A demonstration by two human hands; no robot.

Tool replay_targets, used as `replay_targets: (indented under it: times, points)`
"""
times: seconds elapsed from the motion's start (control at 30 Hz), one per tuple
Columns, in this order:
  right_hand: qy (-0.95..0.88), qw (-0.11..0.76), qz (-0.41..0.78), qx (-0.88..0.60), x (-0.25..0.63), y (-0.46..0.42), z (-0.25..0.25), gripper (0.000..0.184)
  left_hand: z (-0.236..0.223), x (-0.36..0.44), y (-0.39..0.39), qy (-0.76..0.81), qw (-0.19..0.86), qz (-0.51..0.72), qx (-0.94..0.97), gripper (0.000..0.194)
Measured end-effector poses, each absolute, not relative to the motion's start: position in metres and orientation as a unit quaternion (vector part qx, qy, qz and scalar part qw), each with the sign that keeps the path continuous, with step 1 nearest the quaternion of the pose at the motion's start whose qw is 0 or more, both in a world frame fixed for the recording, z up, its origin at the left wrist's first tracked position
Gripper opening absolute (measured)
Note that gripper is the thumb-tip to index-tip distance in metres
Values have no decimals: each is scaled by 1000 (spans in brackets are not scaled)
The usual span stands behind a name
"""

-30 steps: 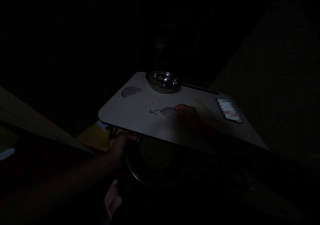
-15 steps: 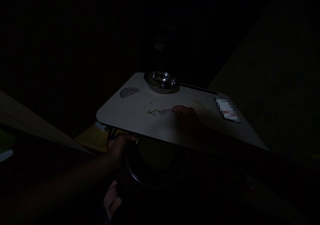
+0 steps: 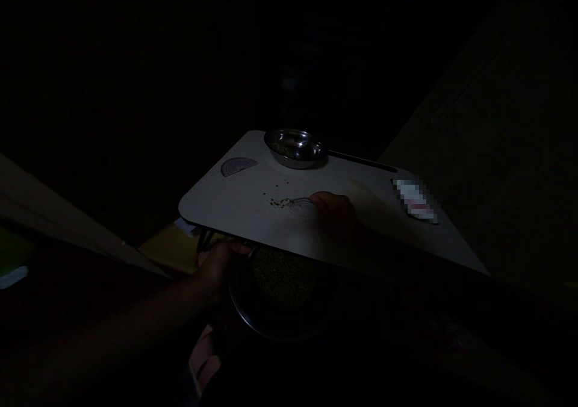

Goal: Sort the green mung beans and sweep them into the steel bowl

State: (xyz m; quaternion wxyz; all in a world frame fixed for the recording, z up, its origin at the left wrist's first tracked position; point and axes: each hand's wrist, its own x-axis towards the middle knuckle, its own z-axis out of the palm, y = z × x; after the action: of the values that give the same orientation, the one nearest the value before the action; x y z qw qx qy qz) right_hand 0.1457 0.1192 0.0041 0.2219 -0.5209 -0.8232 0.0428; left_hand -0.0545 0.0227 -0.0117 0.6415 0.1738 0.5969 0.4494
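Observation:
My right hand point(image 3: 335, 209) is closed on a clear curved plastic piece that looks like a protractor point(image 3: 300, 207), low over the white tabletop point(image 3: 235, 205). The left end of the piece is beside a few scattered small green beans point(image 3: 277, 202). Below the table's near edge, my left hand point(image 3: 220, 265) grips the rim of a dark metal bowl point(image 3: 246, 320). Many green beans point(image 3: 284, 277) lie in that bowl, partly under the tabletop. The left fingertips are dim and partly hidden by the edge.
At the table's far edge stands a shiny steel bowl point(image 3: 295, 151) with some contents at its bottom. A purple protractor shape point(image 3: 238, 166) is at the left. A blurred-out flat object point(image 3: 414, 201) lies at the right. Everything around is very dark.
The view has shifted slightly, so the table appears a little further right. My right hand and the clear piece have moved slightly left over the table, toward the scattered beans. My left hand keeps its grip.

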Motion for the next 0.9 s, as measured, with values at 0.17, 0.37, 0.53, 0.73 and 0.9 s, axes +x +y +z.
replay_targets:
  times: [0.17, 0.37, 0.53, 0.73, 0.9]
  points:
    - [-826, 222, 48, -516, 142, 120, 5, 30, -15, -56, 23, 581, 646, 460, 182, 10]
    - [-815, 236, 43, -527, 137, 119, 7, 30, -13, -55, 23, 593, 648, 447, 171, 11]
    - [-820, 227, 53, -523, 138, 115, 8, 30, -10, -54, 23, 617, 630, 441, 171, 15]
    - [-823, 232, 47, -516, 138, 117, 5, 29, -12, -56, 23, 626, 625, 436, 167, 14]
    - [-813, 229, 37, -534, 141, 120, 3, 29, -15, -56, 24, 609, 632, 450, 164, 13]
